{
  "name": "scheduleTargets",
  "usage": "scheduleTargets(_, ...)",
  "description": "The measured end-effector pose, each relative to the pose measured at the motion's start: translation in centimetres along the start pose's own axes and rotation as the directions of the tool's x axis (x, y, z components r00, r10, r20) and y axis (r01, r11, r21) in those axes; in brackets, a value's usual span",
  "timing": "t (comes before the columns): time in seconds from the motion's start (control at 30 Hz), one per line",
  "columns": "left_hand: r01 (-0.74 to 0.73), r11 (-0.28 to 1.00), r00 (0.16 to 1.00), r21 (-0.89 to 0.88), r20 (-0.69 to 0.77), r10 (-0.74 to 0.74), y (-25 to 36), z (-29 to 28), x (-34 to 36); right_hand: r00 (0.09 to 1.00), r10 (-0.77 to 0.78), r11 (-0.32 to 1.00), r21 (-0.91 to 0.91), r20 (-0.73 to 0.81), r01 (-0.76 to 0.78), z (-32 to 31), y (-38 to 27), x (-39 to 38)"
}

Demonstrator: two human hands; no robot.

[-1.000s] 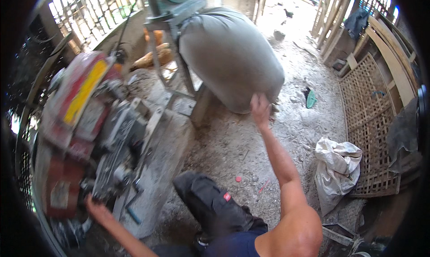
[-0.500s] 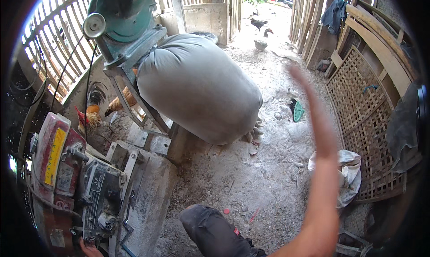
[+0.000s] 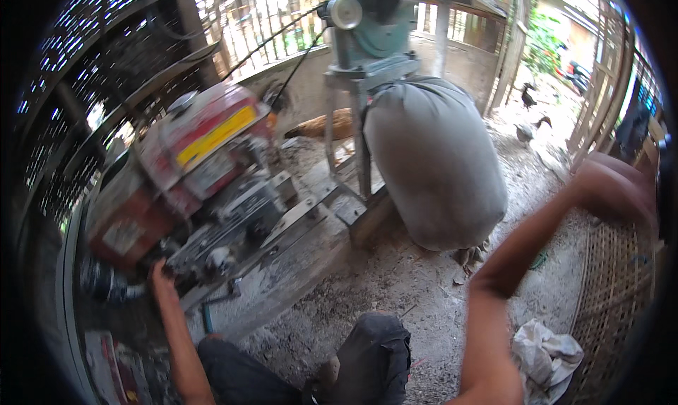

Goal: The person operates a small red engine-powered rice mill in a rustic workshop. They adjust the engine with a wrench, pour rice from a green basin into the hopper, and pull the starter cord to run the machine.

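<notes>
My left hand (image 3: 162,276) reaches to the lower side of a red engine (image 3: 152,218) with a yellow label, beside its dark metal parts. Its fingers are partly hidden there, so their grip cannot be made out. Up at the right, my right hand (image 3: 613,185) is raised in the air with the elbow bent, near the woven bamboo panel. Motion smears its fingers, and nothing can be made out in them. A drive belt (image 3: 302,60) runs from the engine side up to a pulley (image 3: 345,12) on a green milling machine (image 3: 385,34). Below that machine bulges a full grey cloth bag (image 3: 438,161).
A metal rail base (image 3: 296,221) carries the engine. A brown hen (image 3: 321,126) stands behind the machine frame, and a duck (image 3: 531,129) is by the doorway. A white sack (image 3: 544,355) lies at right beside the woven bamboo panel (image 3: 614,285).
The view has swung left, bringing the engine further into the picture. My right arm has gone from stretched upward to bent, its hand further right. My left hand stays at the engine and shows more.
</notes>
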State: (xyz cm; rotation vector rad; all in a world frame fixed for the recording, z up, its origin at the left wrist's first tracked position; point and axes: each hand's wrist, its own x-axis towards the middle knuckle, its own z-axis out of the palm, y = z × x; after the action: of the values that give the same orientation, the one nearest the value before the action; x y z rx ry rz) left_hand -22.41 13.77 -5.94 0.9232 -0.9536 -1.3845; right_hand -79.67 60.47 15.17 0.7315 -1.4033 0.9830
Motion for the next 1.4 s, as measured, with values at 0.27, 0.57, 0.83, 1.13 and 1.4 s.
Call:
scheduleTargets(0.27, -0.002, 0.999, 0.998, 0.041, -0.069, 0.005, 2.1, 3.7, -3.4, -0.059, 0.111, 0.854, -0.125, 0.992, -0.504, 3.4, -11.8, -46.8)
scheduleTargets(0.57, -0.048, 0.999, 0.997, -0.005, -0.068, 0.047, 2.9, 5.5, -5.1, -0.205, -0.209, 0.902, 0.108, 0.956, -0.418, 0.6, -21.6, -53.8)
scheduleTargets(0.83, -0.097, 0.995, 0.995, 0.035, -0.033, 0.098, 3.1, 5.7, -5.8, 0.277, -0.666, 0.551, 0.707, 0.692, -0.443, 5.0, -37.3, -51.7)
scheduleTargets(1.13, -0.054, 0.998, 0.998, 0.019, -0.030, 0.055, 3.0, 5.2, -5.5, 0.319, -0.432, 0.878, 0.474, 0.844, -0.066, 15.0, -36.2, -47.0)
scheduleTargets(1.4, -0.070, 0.997, 0.995, 0.031, -0.074, 0.072, 3.0, 5.9, -5.9, 0.025, -0.538, 0.841, 0.539, 0.843, -0.055, 12.7, -24.7, -43.6)
